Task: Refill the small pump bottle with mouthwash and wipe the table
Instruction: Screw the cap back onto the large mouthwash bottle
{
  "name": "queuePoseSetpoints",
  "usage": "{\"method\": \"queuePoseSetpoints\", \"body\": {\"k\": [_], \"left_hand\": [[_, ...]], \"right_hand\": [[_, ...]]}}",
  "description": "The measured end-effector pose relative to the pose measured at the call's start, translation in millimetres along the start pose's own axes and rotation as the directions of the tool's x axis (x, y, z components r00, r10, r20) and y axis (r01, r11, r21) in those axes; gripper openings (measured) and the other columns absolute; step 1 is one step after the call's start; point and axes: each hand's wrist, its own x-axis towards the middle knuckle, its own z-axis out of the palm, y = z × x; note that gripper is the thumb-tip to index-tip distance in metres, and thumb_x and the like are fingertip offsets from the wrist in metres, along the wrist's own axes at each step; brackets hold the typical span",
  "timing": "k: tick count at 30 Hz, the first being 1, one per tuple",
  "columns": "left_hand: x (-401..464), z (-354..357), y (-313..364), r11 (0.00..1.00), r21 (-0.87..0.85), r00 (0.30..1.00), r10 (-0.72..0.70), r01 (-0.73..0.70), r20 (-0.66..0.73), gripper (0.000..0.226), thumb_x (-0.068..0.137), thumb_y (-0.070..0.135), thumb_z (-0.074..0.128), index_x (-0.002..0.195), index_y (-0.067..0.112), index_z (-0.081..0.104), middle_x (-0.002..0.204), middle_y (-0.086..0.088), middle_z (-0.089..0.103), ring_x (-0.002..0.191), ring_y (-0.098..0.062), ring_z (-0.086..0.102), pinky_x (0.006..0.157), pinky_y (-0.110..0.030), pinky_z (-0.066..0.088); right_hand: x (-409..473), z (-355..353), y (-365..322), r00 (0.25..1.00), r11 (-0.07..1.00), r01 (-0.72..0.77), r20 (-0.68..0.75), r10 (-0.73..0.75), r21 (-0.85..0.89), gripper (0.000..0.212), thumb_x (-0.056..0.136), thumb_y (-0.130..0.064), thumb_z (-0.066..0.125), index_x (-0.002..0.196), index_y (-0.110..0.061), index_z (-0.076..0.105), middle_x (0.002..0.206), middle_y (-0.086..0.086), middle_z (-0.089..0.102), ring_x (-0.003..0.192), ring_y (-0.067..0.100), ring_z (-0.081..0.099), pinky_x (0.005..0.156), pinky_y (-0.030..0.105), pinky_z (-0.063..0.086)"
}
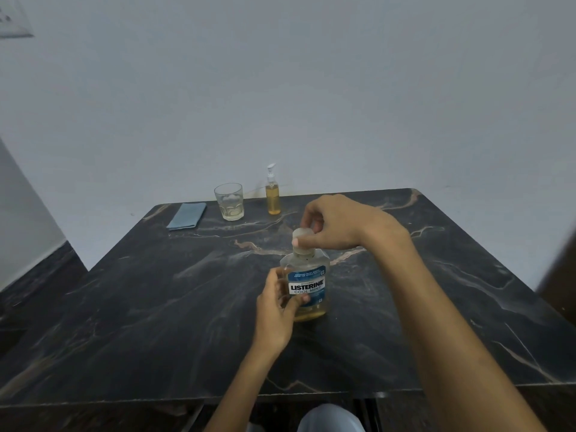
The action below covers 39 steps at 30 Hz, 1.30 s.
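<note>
The mouthwash bottle (307, 283) stands upright on the table (156, 307), between the two hands and near the middle of the top. The left hand (276, 310) curls round its lower side, thumb across the edge of the label, most likely to keep the bottle from turning or sliding. The right hand (336, 222) comes over from above and pinches the cap (302, 236) with thumb and fingertips; whether the cap is being loosened or tightened cannot be told. The bottle is only partly full, its amber liquid sitting low. Beyond the right hand, well apart and close to the wall, stands the pump bottle (273, 196), its pump fitted and amber liquid reaching high up its body, so the refill may be done already. Just left of it is a glass (229, 201) with a little pale liquid at the bottom. Farther left, past the left hand's reach as it lies, a folded blue cloth (187, 216) rests flat, probably waiting for the wiping. The table is dark stone with pale veins. The wall (311, 88) behind is plain and pale, and dark floor shows at the left.
</note>
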Motion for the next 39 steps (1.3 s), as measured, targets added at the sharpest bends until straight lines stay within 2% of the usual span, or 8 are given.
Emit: {"method": "queuePoseSetpoints", "body": {"k": [7, 14, 19, 22, 27, 32, 35, 39], "left_hand": [[-1.0, -0.6, -0.2, 1.0, 0.021, 1.0, 0.006, -0.005, -0.012, 0.044, 0.081, -0.003, 0.067, 0.104, 0.03, 0.05, 0.102, 0.012, 0.067, 0.098, 0.005, 0.064, 0.076, -0.012, 0.05], [-1.8, -0.1, -3.0, 1.0, 0.011, 1.0, 0.003, -0.003, -0.019, 0.044, 0.08, -0.002, 0.069, 0.105, 0.03, 0.051, 0.103, 0.012, 0.068, 0.099, 0.003, 0.064, 0.076, -0.011, 0.049], [-8.3, 2.6, -11.1, 1.0, -0.021, 0.999, -0.021, 0.021, -0.034, 0.042, 0.082, 0.002, 0.068, 0.112, 0.028, 0.052, 0.107, 0.015, 0.069, 0.108, -0.004, 0.063, 0.084, -0.013, 0.048], [-18.3, 4.4, -14.3, 0.998, -0.026, 0.997, -0.059, 0.057, -0.059, 0.055, 0.081, 0.002, 0.069, 0.122, 0.031, 0.046, 0.124, 0.015, 0.06, 0.119, -0.001, 0.054, 0.097, -0.017, 0.043], [-34.8, 3.9, -12.8, 0.99, 0.053, 0.98, -0.123, 0.132, -0.159, 0.079, 0.08, 0.02, 0.071, 0.146, 0.019, 0.028, 0.148, 0.007, 0.035, 0.137, -0.005, 0.032, 0.113, -0.03, 0.029], [-48.0, 5.8, -14.7, 0.977, 0.117, 0.976, -0.159, 0.177, -0.15, 0.072, 0.084, 0.02, 0.068, 0.146, 0.015, 0.031, 0.147, 0.003, 0.04, 0.133, -0.003, 0.035, 0.106, -0.02, 0.03], [-51.0, 7.4, -14.9, 0.972, 0.163, 0.982, -0.156, 0.171, -0.102, 0.071, 0.085, 0.023, 0.067, 0.146, 0.017, 0.03, 0.141, 0.012, 0.043, 0.13, 0.002, 0.037, 0.101, -0.012, 0.03], [-49.4, 9.0, -13.4, 0.972, 0.149, 0.982, -0.168, 0.179, -0.088, 0.07, 0.085, 0.023, 0.067, 0.146, 0.019, 0.031, 0.14, 0.013, 0.044, 0.132, -0.002, 0.039, 0.108, -0.022, 0.033]], "right_hand": [[-0.9, 10.2, 0.6, 0.985, 0.988, -0.069, -0.167, 0.046, -0.138, 0.062, 0.07, -0.077, 0.054, 0.058, -0.017, 0.043, 0.058, -0.007, 0.048, 0.055, 0.01, 0.044, 0.053, 0.027, 0.034], [-10.9, 13.3, 20.8, 0.965, 0.993, -0.105, -0.235, 0.113, 0.043, 0.083, 0.061, -0.09, 0.022, 0.075, -0.017, 0.058, 0.066, -0.006, 0.058, 0.062, 0.01, 0.053, 0.059, 0.03, 0.041], [-25.3, 66.7, 58.9, 0.911, 0.916, 0.059, -0.397, 0.114, 0.397, 0.04, 0.086, -0.062, 0.035, 0.084, -0.027, 0.053, 0.077, -0.011, 0.057, 0.069, 0.002, 0.053, 0.061, 0.021, 0.04], [-34.3, 124.0, 77.3, 0.895, 0.805, 0.068, -0.392, 0.212, 0.59, 0.016, 0.095, -0.025, 0.052, 0.111, -0.021, 0.054, 0.107, 0.001, 0.062, 0.096, 0.012, 0.059, 0.084, 0.028, 0.049], [-53.2, 177.8, 83.0, 0.886, 0.744, 0.028, -0.361, 0.291, 0.667, 0.038, 0.093, -0.019, 0.058, 0.125, -0.035, 0.045, 0.125, -0.008, 0.051, 0.115, 0.004, 0.051, 0.095, 0.022, 0.043], [-57.5, 182.8, 72.5, 0.857, 0.78, 0.058, -0.432, 0.281, 0.623, 0.04, 0.089, -0.012, 0.064, 0.121, -0.032, 0.05, 0.119, -0.012, 0.056, 0.107, -0.002, 0.057, 0.09, 0.019, 0.048], [-61.4, 183.9, 70.4, 0.875, 0.8, 0.068, -0.421, 0.239, 0.596, 0.045, 0.088, -0.008, 0.064, 0.128, -0.024, 0.053, 0.12, -0.013, 0.06, 0.106, -0.006, 0.058, 0.088, 0.014, 0.047], [-62.9, 181.2, 69.4, 0.884, 0.793, 0.084, -0.412, 0.219, 0.603, 0.056, 0.084, 0.002, 0.065, 0.129, -0.028, 0.052, 0.121, -0.016, 0.06, 0.107, -0.009, 0.057, 0.087, 0.006, 0.043]]}}
